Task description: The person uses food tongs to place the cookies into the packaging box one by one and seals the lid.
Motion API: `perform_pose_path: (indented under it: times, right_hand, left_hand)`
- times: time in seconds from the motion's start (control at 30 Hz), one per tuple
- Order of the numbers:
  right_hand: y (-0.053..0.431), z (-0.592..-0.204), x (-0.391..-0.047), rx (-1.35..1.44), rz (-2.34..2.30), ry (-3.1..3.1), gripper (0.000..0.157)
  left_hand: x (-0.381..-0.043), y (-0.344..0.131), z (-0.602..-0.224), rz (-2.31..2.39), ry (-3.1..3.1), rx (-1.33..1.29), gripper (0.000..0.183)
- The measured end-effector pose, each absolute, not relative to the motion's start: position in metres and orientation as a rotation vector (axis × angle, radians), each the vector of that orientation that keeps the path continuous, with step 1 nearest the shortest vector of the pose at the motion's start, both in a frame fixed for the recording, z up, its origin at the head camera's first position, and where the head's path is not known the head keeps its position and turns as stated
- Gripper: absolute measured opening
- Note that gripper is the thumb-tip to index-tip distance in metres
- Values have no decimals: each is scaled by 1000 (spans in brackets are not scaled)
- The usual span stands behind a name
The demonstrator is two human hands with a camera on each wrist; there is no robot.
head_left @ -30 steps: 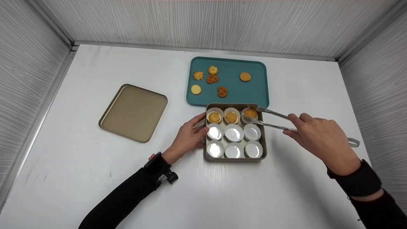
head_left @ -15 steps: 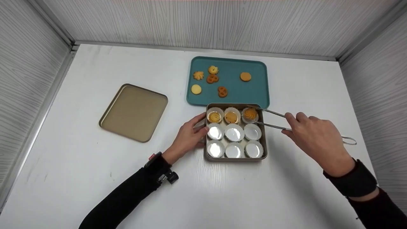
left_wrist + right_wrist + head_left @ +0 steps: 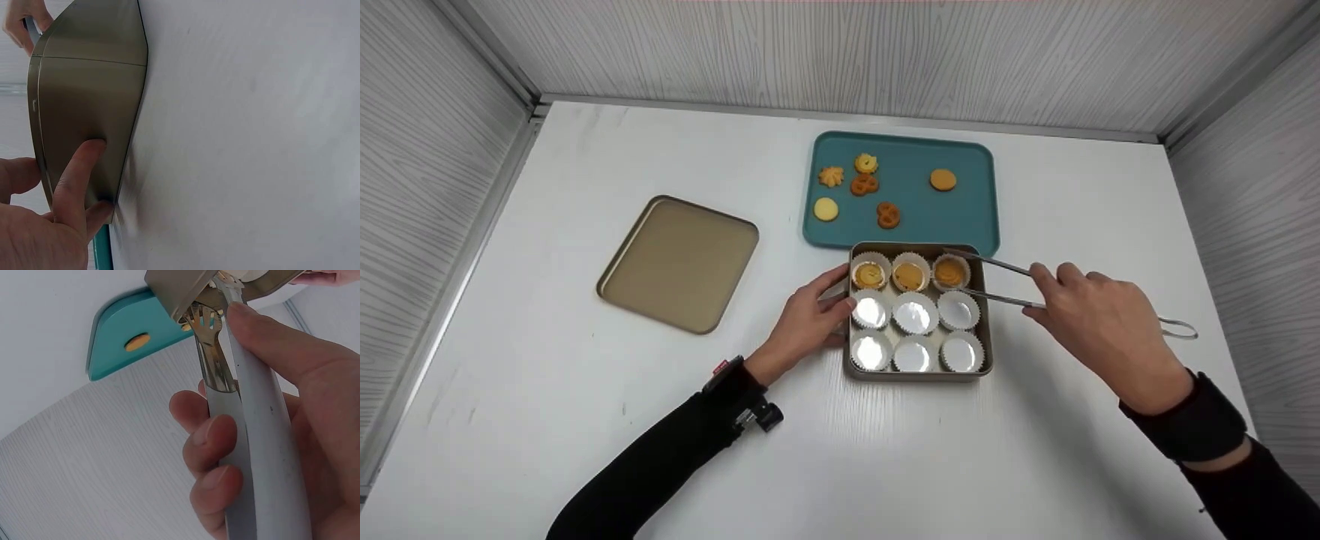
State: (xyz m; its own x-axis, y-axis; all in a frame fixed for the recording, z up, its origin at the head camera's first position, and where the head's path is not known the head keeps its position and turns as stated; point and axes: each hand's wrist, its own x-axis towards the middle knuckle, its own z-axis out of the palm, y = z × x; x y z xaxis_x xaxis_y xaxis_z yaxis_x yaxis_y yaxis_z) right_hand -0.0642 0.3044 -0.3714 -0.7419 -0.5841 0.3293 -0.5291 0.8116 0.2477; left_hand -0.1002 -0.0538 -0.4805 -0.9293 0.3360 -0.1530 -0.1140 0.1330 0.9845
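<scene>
A rectangular metal tin holds rows of white paper cups. Its far row carries cookies: a swirled one at left, a flat one in the middle and an orange-brown swirled one at right. My left hand grips the tin's left wall, thumb at the rim and fingers against the outside, as the left wrist view shows. My right hand holds metal tongs. Their arms stand apart on either side of the right-hand cup, and the slotted tips reach over the tin's rim.
A teal tray behind the tin bears several cookies, among them pretzel-shaped ones and a round brown one. To the left lies a square gold-brown lid or shallow tray. Wood-grain panels enclose the white table.
The tongs' arms have spread from the right-hand cookie, which now sits lower in its paper cup. My right hand has shifted slightly left; the left hand keeps its hold on the tin.
</scene>
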Motion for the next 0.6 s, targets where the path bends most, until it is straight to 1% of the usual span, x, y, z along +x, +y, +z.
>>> perform_pose_path:
  times: [0.2,0.4,0.6]
  right_hand:
    - [309,-371,-63,840,-166,-2620,52]
    - [319,-371,-64,818,-3,-2680,51]
    - [329,-378,-72,793,118,-2672,47]
  left_hand:
    - [-101,-53,-482,1870,2067,224,62]
    - [-100,-54,-481,1879,2063,219,62]
    - [-101,-53,-482,1882,2076,218,61]
